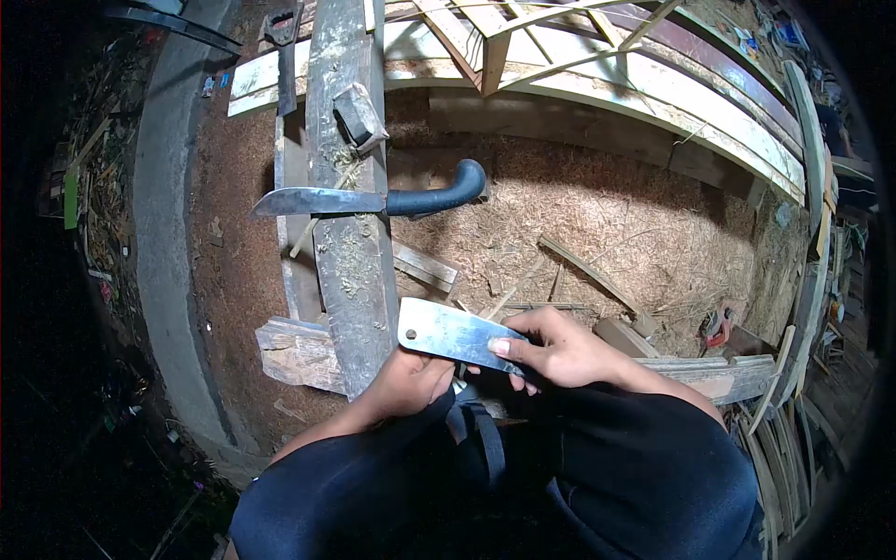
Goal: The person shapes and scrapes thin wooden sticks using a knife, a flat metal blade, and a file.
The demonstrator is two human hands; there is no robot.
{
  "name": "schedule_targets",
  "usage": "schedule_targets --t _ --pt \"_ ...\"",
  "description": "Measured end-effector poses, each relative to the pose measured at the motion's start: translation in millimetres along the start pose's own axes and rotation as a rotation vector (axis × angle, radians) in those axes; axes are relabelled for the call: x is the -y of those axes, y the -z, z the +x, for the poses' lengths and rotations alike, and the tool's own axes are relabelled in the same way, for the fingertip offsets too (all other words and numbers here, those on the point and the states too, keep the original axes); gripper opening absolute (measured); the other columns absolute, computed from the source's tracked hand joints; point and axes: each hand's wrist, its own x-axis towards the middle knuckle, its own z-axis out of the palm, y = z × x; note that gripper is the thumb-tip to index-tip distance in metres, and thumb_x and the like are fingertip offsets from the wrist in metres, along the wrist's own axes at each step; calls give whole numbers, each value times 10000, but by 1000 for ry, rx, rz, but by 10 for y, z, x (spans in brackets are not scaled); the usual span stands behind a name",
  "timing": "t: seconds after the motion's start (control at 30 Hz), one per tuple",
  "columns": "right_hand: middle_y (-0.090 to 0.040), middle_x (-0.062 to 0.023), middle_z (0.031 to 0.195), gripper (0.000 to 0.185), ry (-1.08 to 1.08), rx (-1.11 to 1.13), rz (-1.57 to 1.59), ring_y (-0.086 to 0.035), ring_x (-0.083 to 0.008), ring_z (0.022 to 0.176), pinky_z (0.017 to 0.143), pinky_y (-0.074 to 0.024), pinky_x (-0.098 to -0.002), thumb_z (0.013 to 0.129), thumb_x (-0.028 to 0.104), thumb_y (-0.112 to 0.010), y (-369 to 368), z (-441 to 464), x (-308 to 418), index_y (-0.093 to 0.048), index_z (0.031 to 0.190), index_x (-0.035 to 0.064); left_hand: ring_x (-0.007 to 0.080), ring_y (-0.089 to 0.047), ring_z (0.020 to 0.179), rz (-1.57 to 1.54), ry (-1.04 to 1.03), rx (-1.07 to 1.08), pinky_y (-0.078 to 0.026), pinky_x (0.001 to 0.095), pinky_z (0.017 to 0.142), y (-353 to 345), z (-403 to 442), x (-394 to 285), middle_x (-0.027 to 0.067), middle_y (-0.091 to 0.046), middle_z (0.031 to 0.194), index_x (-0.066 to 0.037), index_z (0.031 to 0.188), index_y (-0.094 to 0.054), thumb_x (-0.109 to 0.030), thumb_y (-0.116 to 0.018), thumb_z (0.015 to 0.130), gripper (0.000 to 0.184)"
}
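Observation:
Above my lap is a shiny flat metal plate [453, 332], blade-like, with a small dark round spot near its left end. My right hand [565, 353] grips its right end, thumb pressed on the top face and fingers curled beneath. Under the plate's left end, my left hand [408, 385] is closed against it, its fingers partly hidden. Ahead, a large knife [322, 201] with a curved black handle [434, 198] lies across a worn wooden beam [350, 271]. A small block [359, 117] sits farther up that beam, among wood shavings.
A hand saw [287, 70] rests at the beam's far end. Pale long boards [560, 79] and a wooden frame [495, 56] lie across the back. Sawdust [560, 205] and offcuts cover the ground. A red-handled tool [717, 329] lies at right; a concrete kerb [168, 187] runs along the left.

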Motion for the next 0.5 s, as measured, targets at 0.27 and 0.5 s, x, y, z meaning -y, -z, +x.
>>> schedule_targets --t 0.27,0.5 --pt "-655 -47 648 308 63 -91 -41 -608 -103 548 526 -479 -271 1018 257 -568 11 12 -83 -685 967 -23 63 -588 838 -66 2 -12 -470 229 761 -22 5 -56 22 -633 881 13 1040 -624 -96 -491 1026 173" --pt "-644 -55 650 260 144 -286 99 -609 -115 551 497 -476 -271 1013 218 -575 36 -32 -233 -669 961 -20 32 -535 746 36 186 79 -417 191 681 53 -22 -202 -9 -590 749 -5 902 -643 -192 -447 1057 312"
